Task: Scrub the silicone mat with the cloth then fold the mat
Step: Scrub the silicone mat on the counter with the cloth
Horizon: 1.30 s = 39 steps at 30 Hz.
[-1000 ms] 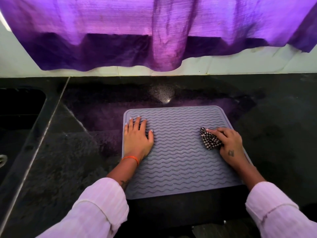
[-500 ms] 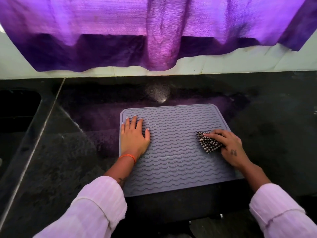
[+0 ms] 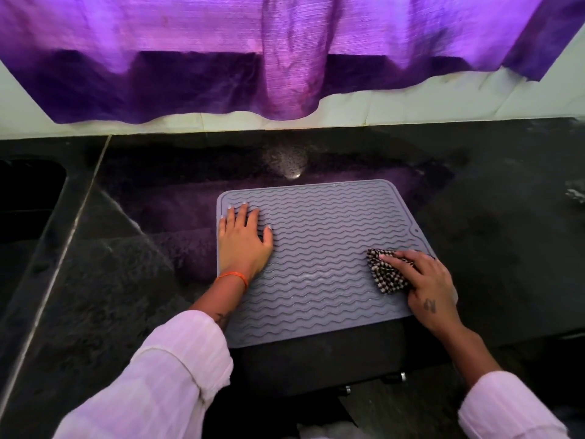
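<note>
A grey silicone mat [image 3: 319, 248] with wavy ridges lies flat on the dark stone counter [image 3: 95, 296]. My left hand [image 3: 243, 242] rests palm-down with straight fingers on the mat's left part. My right hand [image 3: 427, 289] presses a small black-and-white checked cloth [image 3: 386, 274] onto the mat near its right edge, fingers curled over the cloth. A wet streak shines on the mat's middle.
A purple curtain [image 3: 285, 52] hangs over the pale wall behind the counter. A dark sink [image 3: 28, 198] sits at the far left, past a seam in the stone. The counter's front edge runs just below the mat.
My right hand has slid the cloth toward me along the mat's right side. The left hand stays pressed in place on the mat.
</note>
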Each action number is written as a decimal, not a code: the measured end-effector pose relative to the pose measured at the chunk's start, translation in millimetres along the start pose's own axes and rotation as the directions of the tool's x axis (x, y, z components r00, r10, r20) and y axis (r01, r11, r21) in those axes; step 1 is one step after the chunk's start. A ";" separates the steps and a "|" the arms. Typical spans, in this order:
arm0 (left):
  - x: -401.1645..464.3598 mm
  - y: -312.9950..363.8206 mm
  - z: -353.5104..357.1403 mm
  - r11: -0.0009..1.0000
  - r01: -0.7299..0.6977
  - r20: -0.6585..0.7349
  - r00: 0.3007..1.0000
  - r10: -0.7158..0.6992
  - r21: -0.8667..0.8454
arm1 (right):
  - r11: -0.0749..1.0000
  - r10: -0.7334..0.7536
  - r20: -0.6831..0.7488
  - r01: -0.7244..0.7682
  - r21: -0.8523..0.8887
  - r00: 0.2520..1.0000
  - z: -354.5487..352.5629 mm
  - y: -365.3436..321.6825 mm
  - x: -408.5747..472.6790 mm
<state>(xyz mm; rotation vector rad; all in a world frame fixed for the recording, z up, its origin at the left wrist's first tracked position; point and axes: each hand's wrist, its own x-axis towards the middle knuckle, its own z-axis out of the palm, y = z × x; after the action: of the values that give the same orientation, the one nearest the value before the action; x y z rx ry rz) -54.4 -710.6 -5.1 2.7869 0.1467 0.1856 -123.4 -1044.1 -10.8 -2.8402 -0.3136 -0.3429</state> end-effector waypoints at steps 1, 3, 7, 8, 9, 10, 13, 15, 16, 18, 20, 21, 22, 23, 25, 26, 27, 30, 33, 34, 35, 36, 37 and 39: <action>-0.2 -0.7 0.0 1.000 0.000 -0.002 1.000 0.000 -0.003 | 1.000 0.002 0.016 -0.002 0.011 1.000 -1.1 0.0 4.0; -0.6 -1.6 0.2 1.000 -0.006 -0.001 1.000 0.006 -0.017 | 0.997 0.024 0.018 -0.025 0.071 1.000 -10.5 1.6 10.8; 0.0 -2.3 0.7 0.999 -0.012 -0.005 1.000 0.012 -0.035 | 0.998 0.059 -0.059 -0.058 0.021 0.997 -10.2 -4.8 -18.4; -0.1 -2.6 1.0 0.999 -0.015 -0.003 1.000 0.015 -0.033 | 0.997 0.077 -0.063 -0.078 -0.016 0.995 -7.0 -9.2 -26.0; 0.0 -2.6 1.2 0.999 -0.015 -0.004 1.000 0.015 -0.033 | 0.994 0.102 -0.060 -0.103 -0.030 0.993 -5.3 -11.9 -28.5; -0.2 -3.1 1.2 0.999 -0.014 -0.006 1.000 0.014 -0.034 | 0.993 0.119 -0.056 -0.120 -0.019 0.991 -5.7 -13.7 -27.0; -1.1 -4.1 1.4 0.999 -0.016 -0.013 1.000 0.015 -0.043 | 0.987 0.148 -0.069 -0.143 0.073 0.987 -13.4 -19.3 -23.2; -0.9 -4.0 1.6 0.999 -0.015 -0.018 1.000 0.015 -0.046 | 0.987 0.152 -0.064 -0.148 0.064 0.986 -8.3 -33.1 -34.7; -0.7 -3.8 1.6 0.999 -0.016 -0.019 1.000 0.015 -0.042 | 0.988 0.151 -0.062 -0.150 0.023 0.987 -2.7 -40.7 -42.5; -0.9 -3.0 2.1 0.999 -0.017 -0.021 1.000 0.016 -0.029 | 0.986 0.165 -0.059 -0.166 -0.019 0.985 2.4 -48.9 -49.1; -1.1 -2.8 1.9 1.000 -0.017 -0.020 1.000 0.016 -0.026 | 0.980 0.199 -0.046 -0.198 0.028 0.979 -3.5 -50.1 -43.4; -1.2 -2.8 2.0 0.999 -0.018 -0.019 1.000 0.017 -0.028 | 0.977 0.206 -0.033 -0.204 0.061 0.978 -6.6 -52.7 -41.5; -1.5 -3.0 2.1 0.999 -0.018 -0.020 1.000 0.017 -0.029 | 0.977 0.196 -0.015 -0.194 0.089 0.981 -7.5 -60.2 -41.1; -1.7 -3.1 2.1 0.999 -0.017 -0.021 1.000 0.016 -0.031 | 0.980 0.174 0.001 -0.174 0.096 0.985 -5.7 -72.3 -43.6; -1.2 -2.6 1.4 0.999 -0.016 -0.018 1.000 0.015 -0.034 | 0.990 0.134 0.013 -0.134 0.042 0.991 5.7 -97.1 -54.8; -1.5 -2.4 1.4 0.999 -0.016 -0.014 1.000 0.015 -0.032 | 0.991 0.130 0.009 -0.130 0.021 0.991 10.5 -103.7 -59.1; -1.7 -1.9 1.4 0.999 -0.015 -0.015 1.000 0.015 -0.030 | 0.990 0.139 0.011 -0.139 0.023 0.990 12.1 -105.3 -59.6; -2.1 -1.9 1.0 1.000 -0.016 -0.012 1.000 0.016 -0.025 | 0.987 0.148 0.045 -0.150 0.059 0.988 4.5 -101.3 -54.6; -2.7 -0.6 0.0 1.000 -0.016 -0.009 1.000 0.016 -0.010 | 0.987 0.109 0.092 -0.119 0.112 0.990 4.2 -123.1 -53.9; -2.6 0.4 -0.8 1.000 -0.017 -0.003 1.000 0.017 -0.006 | 0.990 0.089 0.107 -0.099 0.096 0.990 8.2 -133.2 -56.5; -2.8 1.1 -1.3 1.000 -0.016 0.007 1.000 0.016 0.001 | 0.994 0.080 0.112 -0.088 0.071 0.991 12.6 -140.4 -59.1; -3.2 1.8 -1.1 1.000 -0.015 0.013 1.000 0.015 0.008 | 0.995 0.082 0.109 -0.088 0.055 0.991 15.3 -143.0 -60.5; -3.2 2.5 -1.1 1.000 -0.015 0.014 1.000 0.014 0.014 | 0.995 0.084 0.111 -0.090 0.053 0.990 15.9 -142.1 -60.0; -2.8 3.5 -1.2 1.000 -0.015 0.014 1.000 0.015 0.019 | 0.995 0.070 0.120 -0.078 0.064 0.990 11.3 -136.9 -56.9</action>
<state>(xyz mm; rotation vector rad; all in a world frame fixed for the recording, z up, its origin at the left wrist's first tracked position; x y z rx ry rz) -57.1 -713.9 -3.1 2.8085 0.1244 0.1689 -208.3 -922.2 -4.4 -2.8011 -0.2367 -0.1470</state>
